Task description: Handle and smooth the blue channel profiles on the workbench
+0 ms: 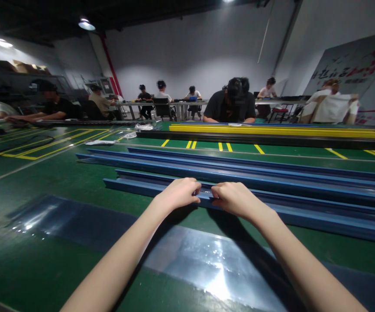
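Note:
A long blue U-shaped channel (320,214) lies across the green table in front of me. My left hand (182,191) has its fingers curled over the channel's near wall, thumb on the outer side. Close beside it, my right hand (231,197) pinches the same wall in a like way, with a short gap between the two hands. Something shiny shows inside the channel at the gap, too small to make out. Just behind lie more blue channels (174,162), parallel to this one.
A clear plastic sleeve (187,251) lies flat on the green table (86,268) under my forearms. Farther back are a yellow strip (272,129), a black strip (239,138) and crumpled plastic (143,127). Across the table a person (231,104) leans forward; several others sit farther off.

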The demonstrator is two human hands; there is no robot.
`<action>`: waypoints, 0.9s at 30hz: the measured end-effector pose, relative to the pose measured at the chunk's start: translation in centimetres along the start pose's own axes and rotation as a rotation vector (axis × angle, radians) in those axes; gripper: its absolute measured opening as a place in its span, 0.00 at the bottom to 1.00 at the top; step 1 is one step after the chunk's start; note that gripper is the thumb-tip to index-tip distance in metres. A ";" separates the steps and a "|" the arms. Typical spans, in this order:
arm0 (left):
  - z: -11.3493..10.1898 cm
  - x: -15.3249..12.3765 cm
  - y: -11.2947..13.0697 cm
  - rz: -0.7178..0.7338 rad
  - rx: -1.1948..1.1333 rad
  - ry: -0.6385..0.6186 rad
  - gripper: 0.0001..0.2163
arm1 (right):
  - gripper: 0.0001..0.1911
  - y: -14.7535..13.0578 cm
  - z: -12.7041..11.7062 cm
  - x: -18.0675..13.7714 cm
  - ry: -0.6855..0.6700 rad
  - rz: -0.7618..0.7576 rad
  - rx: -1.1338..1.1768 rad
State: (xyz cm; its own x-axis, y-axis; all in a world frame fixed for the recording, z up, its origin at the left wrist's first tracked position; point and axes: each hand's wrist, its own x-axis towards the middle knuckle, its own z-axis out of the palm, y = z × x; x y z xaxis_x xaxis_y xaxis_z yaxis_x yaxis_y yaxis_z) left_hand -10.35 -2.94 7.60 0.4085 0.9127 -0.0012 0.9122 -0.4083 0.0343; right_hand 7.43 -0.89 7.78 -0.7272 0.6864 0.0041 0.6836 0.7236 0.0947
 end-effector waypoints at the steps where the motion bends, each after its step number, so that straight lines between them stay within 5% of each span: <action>1: 0.1 0.1 0.3 0.013 0.000 0.018 0.08 | 0.06 0.4 -0.2 -0.1 -0.026 0.025 0.000; 9: 1.5 0.5 0.9 0.120 0.042 0.131 0.07 | 0.08 3.1 -0.9 -1.4 -0.224 0.157 0.029; 27: 1.6 0.7 1.1 0.122 0.053 0.128 0.06 | 0.09 2.1 -1.5 -1.6 -0.184 0.069 -0.081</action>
State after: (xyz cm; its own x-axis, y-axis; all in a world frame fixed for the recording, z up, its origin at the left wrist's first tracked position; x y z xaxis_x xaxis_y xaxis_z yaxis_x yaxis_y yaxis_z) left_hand -9.04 -2.74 6.07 0.5118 0.8496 0.1274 0.8580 -0.5129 -0.0267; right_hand 9.90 -0.60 9.43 -0.6499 0.7413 -0.1678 0.7189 0.6712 0.1807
